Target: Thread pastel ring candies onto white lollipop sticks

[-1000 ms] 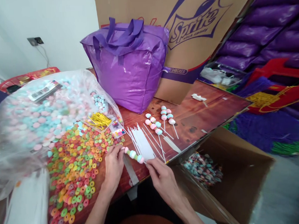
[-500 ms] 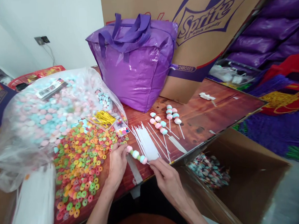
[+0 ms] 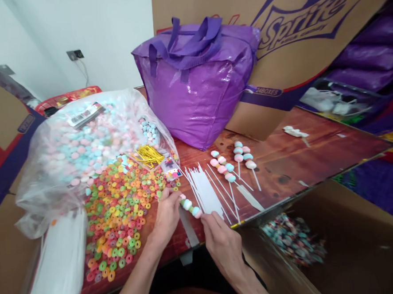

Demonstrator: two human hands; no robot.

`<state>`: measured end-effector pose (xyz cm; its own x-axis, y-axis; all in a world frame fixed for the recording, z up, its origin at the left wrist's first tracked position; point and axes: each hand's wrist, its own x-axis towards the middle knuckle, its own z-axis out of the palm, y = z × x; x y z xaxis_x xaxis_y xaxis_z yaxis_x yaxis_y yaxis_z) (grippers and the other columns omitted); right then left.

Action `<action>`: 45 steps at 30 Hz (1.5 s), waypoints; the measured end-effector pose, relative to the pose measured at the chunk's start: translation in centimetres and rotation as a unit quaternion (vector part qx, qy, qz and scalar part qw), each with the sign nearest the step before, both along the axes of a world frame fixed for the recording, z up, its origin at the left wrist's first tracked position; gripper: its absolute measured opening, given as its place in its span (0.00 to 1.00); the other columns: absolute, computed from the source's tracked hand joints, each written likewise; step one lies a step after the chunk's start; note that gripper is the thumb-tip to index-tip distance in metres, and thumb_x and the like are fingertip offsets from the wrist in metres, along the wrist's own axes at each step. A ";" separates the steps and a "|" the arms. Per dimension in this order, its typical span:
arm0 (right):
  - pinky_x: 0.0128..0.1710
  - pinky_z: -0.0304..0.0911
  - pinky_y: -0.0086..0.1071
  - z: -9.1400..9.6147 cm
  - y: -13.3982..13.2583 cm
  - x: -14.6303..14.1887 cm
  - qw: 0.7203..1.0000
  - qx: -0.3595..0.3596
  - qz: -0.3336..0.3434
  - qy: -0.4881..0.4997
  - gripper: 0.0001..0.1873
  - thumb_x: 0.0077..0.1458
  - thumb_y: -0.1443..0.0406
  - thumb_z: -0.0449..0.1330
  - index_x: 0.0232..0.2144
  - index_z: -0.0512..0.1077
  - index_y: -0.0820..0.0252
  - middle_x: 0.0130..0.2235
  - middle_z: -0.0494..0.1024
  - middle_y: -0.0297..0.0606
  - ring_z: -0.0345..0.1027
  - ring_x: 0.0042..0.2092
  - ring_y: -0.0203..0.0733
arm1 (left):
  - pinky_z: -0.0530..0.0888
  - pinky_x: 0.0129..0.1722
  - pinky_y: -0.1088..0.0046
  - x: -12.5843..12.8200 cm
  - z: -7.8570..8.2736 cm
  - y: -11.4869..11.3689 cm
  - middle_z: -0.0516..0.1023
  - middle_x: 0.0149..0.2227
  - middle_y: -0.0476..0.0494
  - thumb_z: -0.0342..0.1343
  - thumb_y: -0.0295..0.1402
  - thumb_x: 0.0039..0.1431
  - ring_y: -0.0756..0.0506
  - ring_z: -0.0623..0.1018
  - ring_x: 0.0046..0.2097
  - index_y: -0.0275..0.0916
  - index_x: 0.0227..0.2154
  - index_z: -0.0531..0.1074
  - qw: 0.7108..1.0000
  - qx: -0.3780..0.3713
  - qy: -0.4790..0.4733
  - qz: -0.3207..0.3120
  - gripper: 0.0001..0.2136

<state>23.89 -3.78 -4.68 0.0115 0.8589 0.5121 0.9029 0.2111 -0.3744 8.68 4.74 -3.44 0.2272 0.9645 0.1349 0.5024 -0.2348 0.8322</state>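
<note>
My left hand [image 3: 166, 213] and my right hand [image 3: 218, 239] hold a candy skewer [image 3: 190, 206] between them, low over the table's front edge. The skewer carries pastel round candies in pink, blue and green. My left fingers pinch its upper end, and my right fingers grip the stick at its lower end. Just left of my left hand lies a heap of coloured ring candies [image 3: 120, 209]. A fan of bare white sticks [image 3: 204, 191] lies right behind the skewer. Two finished skewers [image 3: 232, 164] rest further back on the wooden table [image 3: 284, 168].
A big clear bag of pastel candies [image 3: 79, 145] and a pack of yellow twist ties [image 3: 147, 155] sit at the left. A purple tote bag [image 3: 199, 84] and a large Sprite carton [image 3: 292, 34] stand behind. An open cardboard box holding wrapped candies [image 3: 296, 247] is at the lower right.
The view has swung left, so everything sits further right in the picture. My hands stay on the skewer, with the left fingers closing over its pink top end.
</note>
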 end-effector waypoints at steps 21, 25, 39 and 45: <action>0.42 0.62 0.38 -0.6 2.0 2.0 0.994 0.033 0.014 0.108 0.20 0.69 0.55 0.49 0.45 0.77 0.60 0.40 0.79 0.44 0.73 0.42 0.48 | 0.69 0.33 0.74 -8.2 4.0 0.1 0.74 0.31 0.47 0.54 0.33 0.62 0.48 0.73 0.32 0.39 0.34 0.77 0.949 0.152 -0.011 0.274 0.08; 0.42 0.61 0.42 -0.9 1.8 0.8 0.996 0.078 0.005 0.051 0.21 0.69 0.54 0.51 0.44 0.77 0.64 0.40 0.77 0.49 0.71 0.42 0.52 | 0.65 0.31 0.75 -10.7 4.3 -0.4 0.70 0.26 0.50 0.52 0.35 0.62 0.49 0.70 0.29 0.39 0.28 0.71 0.924 0.153 0.010 0.349 0.09; 0.44 0.59 0.37 1.0 -1.0 0.2 0.985 0.076 -0.057 0.141 0.10 0.65 0.71 0.55 0.42 0.75 0.57 0.41 0.75 0.40 0.68 0.42 0.43 | 0.66 0.29 0.73 -10.0 4.7 -3.2 0.69 0.23 0.49 0.51 0.43 0.62 0.49 0.69 0.27 0.38 0.19 0.67 0.934 0.021 -0.059 0.351 0.19; 0.48 0.60 0.35 -3.4 -4.5 5.3 0.922 -0.091 -0.217 0.307 0.14 0.69 0.65 0.49 0.38 0.74 0.59 0.40 0.77 0.39 0.70 0.44 0.42 | 0.74 0.37 0.72 -2.8 4.5 -4.6 0.78 0.31 0.47 0.61 0.49 0.54 0.46 0.76 0.33 0.38 0.33 0.76 0.982 0.000 -0.111 0.151 0.17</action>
